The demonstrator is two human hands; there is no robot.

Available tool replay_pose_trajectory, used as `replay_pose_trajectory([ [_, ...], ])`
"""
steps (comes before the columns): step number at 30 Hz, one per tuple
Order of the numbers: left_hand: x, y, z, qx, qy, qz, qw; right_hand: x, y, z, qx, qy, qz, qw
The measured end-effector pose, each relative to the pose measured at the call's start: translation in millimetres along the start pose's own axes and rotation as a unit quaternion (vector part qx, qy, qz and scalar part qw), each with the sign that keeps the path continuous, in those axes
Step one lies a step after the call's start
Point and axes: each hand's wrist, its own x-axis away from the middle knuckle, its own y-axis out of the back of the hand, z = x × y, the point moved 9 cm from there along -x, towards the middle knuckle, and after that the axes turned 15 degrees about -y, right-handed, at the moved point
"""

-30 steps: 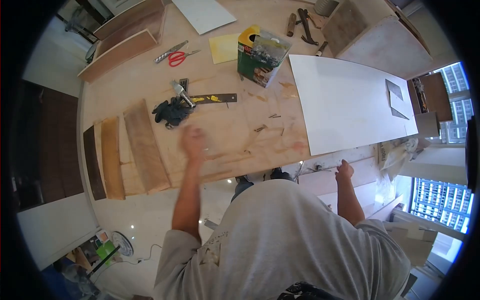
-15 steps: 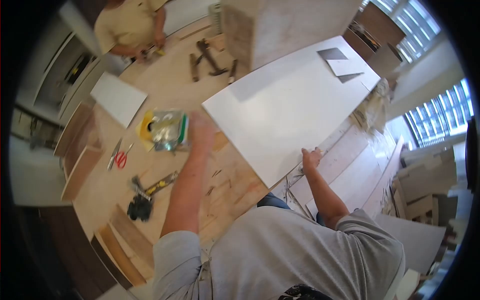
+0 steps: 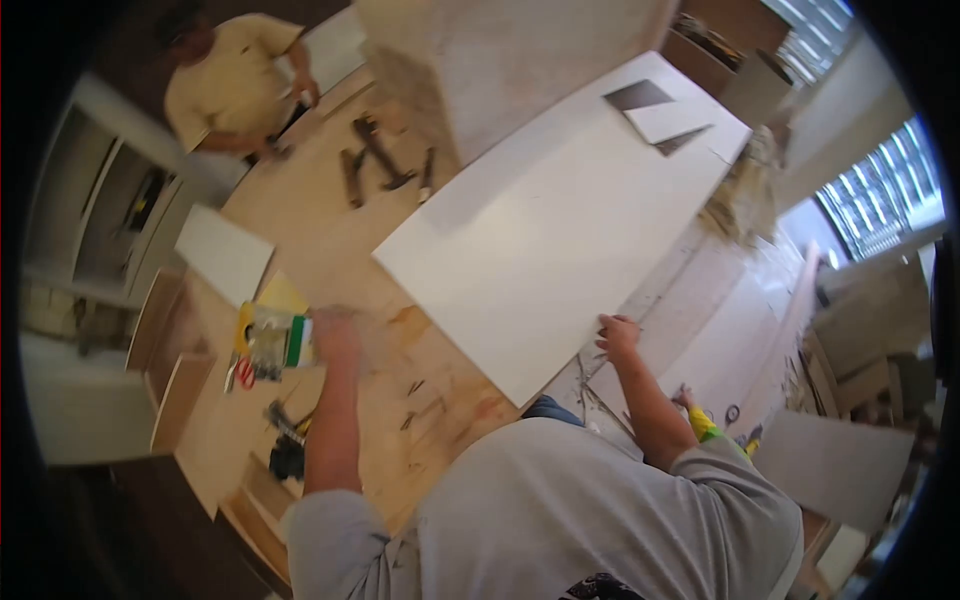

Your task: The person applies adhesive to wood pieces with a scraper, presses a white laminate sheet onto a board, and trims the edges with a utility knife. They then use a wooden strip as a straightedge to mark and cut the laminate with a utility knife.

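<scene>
My left hand (image 3: 337, 338), smeared by motion, is closed at the green-banded end of a shiny see-through packet (image 3: 270, 340) with a yellow far side. A yellow sheet (image 3: 284, 294) lies just behind the packet, and red-handled scissors (image 3: 243, 374) are at its near left. My right hand (image 3: 620, 335) grips the right edge of a large white board (image 3: 530, 240), close to its near corner. The board lies flat on the wooden worktop (image 3: 400, 340). Exactly how the left fingers sit on the packet is blurred.
Several hammers and hand tools (image 3: 378, 155) lie beyond the board's left corner. A small white panel (image 3: 225, 252) rests at left, with a black tool (image 3: 287, 455) nearer me. Another person (image 3: 235, 90) stands across the worktop. Grey and white offcuts (image 3: 660, 118) lie on the board.
My left hand and the packet have moved left, towards the scissors, off the yellow sheet. My right hand's fingers have closed on the board's edge. The view has shifted, and a yellow-green shape appears lower right.
</scene>
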Motion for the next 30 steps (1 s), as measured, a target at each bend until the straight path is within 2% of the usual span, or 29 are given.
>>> replay_pose_trajectory([
  [2, 2.5, 23.8, -9.1, 0.076, 0.028, -0.011, 0.997, -10.6, -1.8, -5.2, -0.036, -0.017, 0.051, 0.998],
  [3, 4.0, 32.7, -17.5, 0.141, 0.042, -0.043, 0.988, 0.7, -4.0, 0.0, -0.026, -0.028, 0.046, 0.998],
  [5, 2.4, 39.5, -42.2, 0.312, 0.058, -0.089, 0.944, -9.5, -7.6, -6.3, -0.035, -0.041, 0.078, 0.995],
  [6, 7.6, 43.8, -63.0, 0.407, 0.114, -0.12, 0.898, -19.7, -5.4, -8.2, -0.037, -0.049, 0.095, 0.994],
  [7, 19.7, 51.2, -92.7, 0.496, 0.111, -0.175, 0.843, -27.4, -4.8, -9.6, -0.036, -0.065, 0.125, 0.989],
  [8, 17.9, 29.7, -128.8, 0.572, 0.17, -0.199, 0.778, -31.5, -9.5, -12.6, -0.035, -0.084, 0.153, 0.984],
  [9, 37.2, 56.7, -151.4, 0.638, 0.153, -0.109, 0.747, -26.4, -12.9, -12.1, -0.023, -0.093, 0.14, 0.986],
  [10, 48.9, 73.5, -174.3, 0.738, 0.1, -0.093, 0.661, -18.0, -10.2, -9.0, -0.011, -0.101, 0.122, 0.987],
  [11, 58.9, 80.1, -197.3, 0.798, 0.099, -0.078, 0.589, -12.8, -10.5, -7.0, -0.001, -0.105, 0.105, 0.989],
  [13, 56.2, 46.3, -265.2, 0.878, 0.145, -0.016, 0.456, -23.3, -8.4, -6.7, -0.013, -0.101, 0.121, 0.987],
  [15, 81.8, 72.1, -275.2, 0.922, 0.224, 0.085, 0.305, -27.0, -9.6, 3.0, 0.003, -0.076, 0.13, 0.989],
  [18, 79.6, 79.1, -288.0, 0.953, 0.202, 0.107, 0.2, -26.2, -2.3, 17.2, 0.057, -0.035, 0.142, 0.988],
  [20, 62.1, 64.8, -306.1, 0.958, 0.188, 0.111, 0.188, -39.1, -3.7, 23.1, 0.067, -0.034, 0.182, 0.98],
  [21, 60.2, 66.8, -304.6, 0.961, 0.181, 0.11, 0.179, -28.5, -5.8, 29.5, 0.079, -0.021, 0.173, 0.982],
  [24, 65.9, 61.6, -289.0, 0.955, 0.161, 0.027, 0.25, -4.4, -8.2, 36.6, 0.121, 0.007, 0.146, 0.982],
  [27, 71.3, 60.2, -258.9, 0.852, 0.072, -0.07, 0.514, -18.0, -9.0, 43.8, 0.122, 0.039, 0.177, 0.976],
  [28, 80.3, 54.6, -245.8, 0.819, 0.146, -0.1, 0.546, -14.2, -13.1, 45.4, 0.122, 0.045, 0.189, 0.973],
  [29, 92.9, 53.3, -236.4, 0.779, 0.218, -0.128, 0.574, -15.2, -8.3, 43.3, 0.079, -0.001, 0.177, 0.981],
  [30, 109.1, 54.3, -223.9, 0.733, 0.288, -0.154, 0.597, -5.8, -7.3, 43.2, 0.074, -0.003, 0.169, 0.983],
])
